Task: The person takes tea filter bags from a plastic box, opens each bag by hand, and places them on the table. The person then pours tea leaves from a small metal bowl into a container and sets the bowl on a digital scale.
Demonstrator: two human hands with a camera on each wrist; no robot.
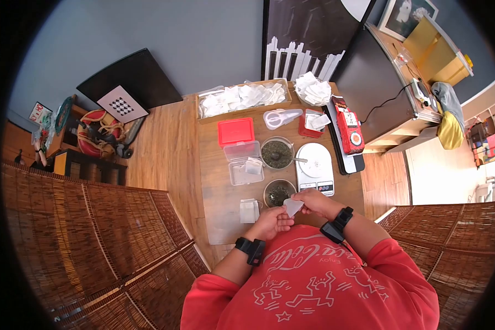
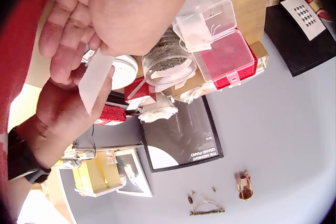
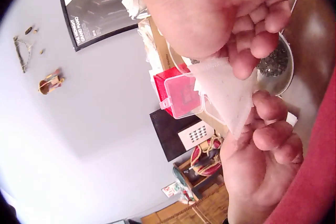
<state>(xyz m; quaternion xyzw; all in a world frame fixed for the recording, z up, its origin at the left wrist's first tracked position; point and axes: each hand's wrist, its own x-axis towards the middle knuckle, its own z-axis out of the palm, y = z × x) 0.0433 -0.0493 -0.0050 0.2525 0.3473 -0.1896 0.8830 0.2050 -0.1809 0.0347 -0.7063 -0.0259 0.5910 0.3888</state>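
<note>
1. Both my hands meet just above the near edge of the counter (image 1: 214, 181), pinching one small white filter sachet (image 1: 293, 206) between them: my left hand (image 1: 273, 221) grips its lower corner, fingers curled, while my right hand (image 1: 312, 201) holds the upper edge between thumb and fingertips.

2. Seen from my right wrist, the sachet hangs as a thin, translucent triangle, point down, between the two hands. I judge this to be the opening or shaping step, before filling; the next move would call for spreading its mouth wide without tearing the mesh.

3. My wrists, each wearing a black band, are bent inward, palms turned toward each other, close to my red shirt.

4. Just beyond my hands sits a metal bowl of dried leaves (image 1: 279, 192), and left of it a small stack of flat sachets (image 1: 249, 210).

5. Farther out: a second bowl of leaves (image 1: 277, 153), a white kitchen scale (image 1: 315, 168), a clear plastic box (image 1: 245, 163) with a red lid (image 1: 236, 132).

6. Farthest: scissors (image 1: 281, 117) and a wooden tray of loose sachets (image 1: 242, 97).
</note>
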